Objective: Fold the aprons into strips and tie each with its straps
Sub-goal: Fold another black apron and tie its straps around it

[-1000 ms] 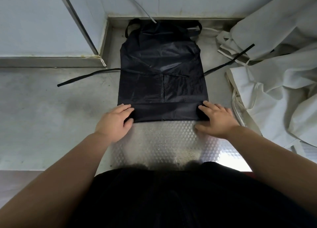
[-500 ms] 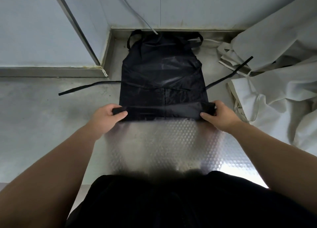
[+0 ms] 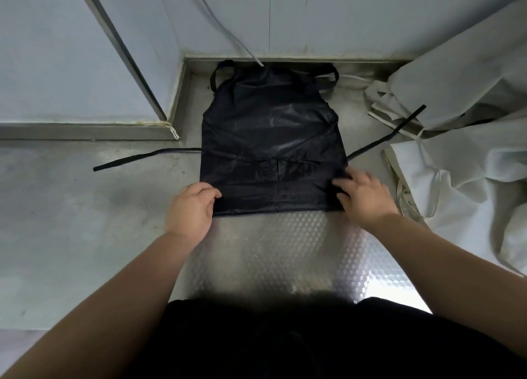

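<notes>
Two hands work the near end of the black apron (image 3: pixel 271 139), which lies flat on the steel bench (image 3: pixel 71 207) with its bib toward the back edge and its hem end folded up into a band nearest you. Your left hand (image 3: pixel 191 207) sits at the left end of that band. Its fingers (image 3: pixel 199 192) are curled in and the thumb lies on the cloth, so they look clamped on the corner of the fold, though motion blur softens the detail. Your right hand (image 3: pixel 366 200) rests on the right end of the band, its fingers apart and fairly straight, pressing the cloth down onto the bench. The left strap (image 3: pixel 148 157) trails across the bare bench toward the left edge. The right strap (image 3: pixel 385 140) runs out to the right, and its tip lies on the pile of white aprons (image 3: pixel 462 102) heaped along the right edge. The neck loop (image 3: pixel 218 72) is bunched at the back edge, where the bench meets the wall (image 3: pixel 342 16), and a grey cable (image 3: pixel 225 28) comes down the wall to the top of the bib. Between the fold and your body the bench shows a shiny embossed patch (image 3: pixel 271 253).
</notes>
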Motion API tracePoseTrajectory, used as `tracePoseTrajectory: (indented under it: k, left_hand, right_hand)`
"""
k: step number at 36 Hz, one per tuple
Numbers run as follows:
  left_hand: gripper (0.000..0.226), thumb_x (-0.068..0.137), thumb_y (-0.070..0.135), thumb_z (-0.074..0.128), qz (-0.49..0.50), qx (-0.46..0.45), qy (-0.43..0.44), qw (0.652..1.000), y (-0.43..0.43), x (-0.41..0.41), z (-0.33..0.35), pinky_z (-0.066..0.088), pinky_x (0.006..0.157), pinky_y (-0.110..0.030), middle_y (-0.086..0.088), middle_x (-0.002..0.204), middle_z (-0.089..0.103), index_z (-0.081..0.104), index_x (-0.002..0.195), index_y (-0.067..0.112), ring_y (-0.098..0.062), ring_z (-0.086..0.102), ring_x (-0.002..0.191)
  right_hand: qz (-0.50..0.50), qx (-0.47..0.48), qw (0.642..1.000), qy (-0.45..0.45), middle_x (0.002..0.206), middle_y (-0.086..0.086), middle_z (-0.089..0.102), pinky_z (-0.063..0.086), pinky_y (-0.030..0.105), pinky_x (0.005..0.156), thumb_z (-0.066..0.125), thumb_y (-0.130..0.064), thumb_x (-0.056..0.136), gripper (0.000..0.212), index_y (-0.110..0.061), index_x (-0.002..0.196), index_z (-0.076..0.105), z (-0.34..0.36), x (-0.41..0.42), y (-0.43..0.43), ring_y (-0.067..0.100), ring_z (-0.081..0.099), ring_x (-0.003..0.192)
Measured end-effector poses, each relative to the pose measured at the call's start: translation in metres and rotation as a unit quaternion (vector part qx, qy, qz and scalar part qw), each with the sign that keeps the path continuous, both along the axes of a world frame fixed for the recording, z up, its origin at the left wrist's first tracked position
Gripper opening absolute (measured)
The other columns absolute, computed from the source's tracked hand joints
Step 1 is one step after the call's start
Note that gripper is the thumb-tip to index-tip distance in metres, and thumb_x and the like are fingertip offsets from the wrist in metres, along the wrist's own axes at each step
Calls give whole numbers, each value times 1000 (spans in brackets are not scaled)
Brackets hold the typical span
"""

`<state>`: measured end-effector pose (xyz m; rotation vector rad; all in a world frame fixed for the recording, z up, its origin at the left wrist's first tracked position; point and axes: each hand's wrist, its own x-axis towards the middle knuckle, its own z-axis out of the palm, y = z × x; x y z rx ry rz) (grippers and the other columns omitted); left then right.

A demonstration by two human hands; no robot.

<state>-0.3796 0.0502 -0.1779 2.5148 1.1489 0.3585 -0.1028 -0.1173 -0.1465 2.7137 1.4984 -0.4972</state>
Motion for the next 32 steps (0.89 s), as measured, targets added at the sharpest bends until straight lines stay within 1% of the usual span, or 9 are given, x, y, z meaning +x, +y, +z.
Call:
tracePoseTrajectory:
  k: [2,4,7,11,15,19,25,30,32]
  left_hand:
    - [30,88,24,64,-5,-44,16,999,-1,-5,0,46,94,-37,-4,118,59,66,115,10,-26,56,109]
    - [63,77,48,72,-15,-93,51,994,-4,-9,3,40,103,-35,2,132,47,55,129,17,-18,47,119]
    - [83,63,56,78,-18,-112,65,991,-3,-8,8,35,107,-32,7,134,41,49,134,23,-14,41,123]
    - [63,69,42,79,-17,-117,45,992,-1,-6,10,39,101,-30,9,125,49,56,125,23,-14,46,116]
    - [47,75,27,74,-21,-131,47,990,-8,-16,12,43,98,-32,9,122,53,60,120,24,-15,51,113]
    - [40,81,12,63,-23,-132,48,990,-17,-23,12,41,96,-27,9,124,55,62,120,22,-15,51,114]
    - [36,88,8,54,-21,-141,51,988,-41,-31,18,42,94,-27,11,129,54,63,121,21,-15,49,118]
    - [33,89,6,52,-3,-164,41,986,-59,-43,21,36,90,-20,6,124,58,66,115,19,-15,51,115]
    - [33,88,4,52,-6,-169,46,985,-64,-50,22,34,89,-18,6,123,58,66,115,18,-15,52,114]
  right_hand:
    - [10,-45,997,58,157,-4,19,16,38,112,38,-52,96,55,-31,146,31,0,1,-3,23,23,141]
    - [34,-88,993,69,159,-5,11,13,38,114,44,-67,86,77,-30,150,21,2,2,-6,21,21,142]
    - [50,-99,993,50,158,-3,12,15,38,114,49,-64,85,81,-28,150,17,3,1,-7,22,23,141]
    - [52,-54,997,28,151,-1,31,26,36,108,39,-53,95,60,-24,146,31,2,-5,-12,21,39,132]
    - [21,-21,999,40,144,0,43,29,35,106,40,-52,95,55,-22,141,40,4,-13,-29,21,44,128]
    - [38,-41,997,58,142,2,45,35,33,105,46,-43,94,51,-21,141,41,7,-17,-39,23,46,126]
    - [30,-38,996,81,136,6,51,39,28,98,47,-21,92,45,-18,136,49,10,-28,-59,24,49,120]
    - [12,-47,994,94,121,7,60,43,28,83,52,-15,86,38,-17,123,59,15,-39,-78,26,54,109]
    - [15,-54,993,105,121,8,58,42,27,84,53,-14,85,39,-17,123,59,15,-43,-84,25,53,109]
